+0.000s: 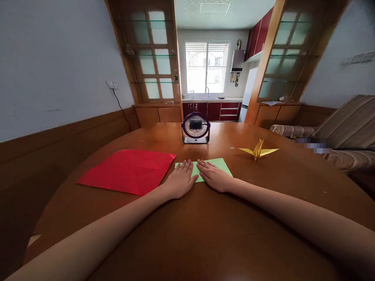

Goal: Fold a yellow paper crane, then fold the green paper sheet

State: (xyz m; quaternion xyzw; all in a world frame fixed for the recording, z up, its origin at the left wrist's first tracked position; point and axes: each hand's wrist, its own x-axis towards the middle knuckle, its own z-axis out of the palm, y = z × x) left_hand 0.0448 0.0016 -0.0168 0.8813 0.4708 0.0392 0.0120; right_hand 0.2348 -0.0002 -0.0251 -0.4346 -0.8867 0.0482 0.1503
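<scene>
A light green sheet of paper [220, 163] lies on the wooden table in front of me, partly covered by both hands. My left hand [180, 180] rests flat on its left end, fingers stretched forward and thumb out to the side. On the middle and right of the sheet, my right hand [215, 176] lies palm down with its fingers extended. A larger red sheet of paper [129, 171] with faint creases spreads to the left of my left hand. To the right stands a folded yellow paper crane [258, 151], apart from my hands.
A small dark purple desk fan [196, 127] stands on the table [187, 234] beyond the green sheet. At the far right is a striped armchair [348, 128]. A black cord [121, 109] hangs from a wall socket on the left.
</scene>
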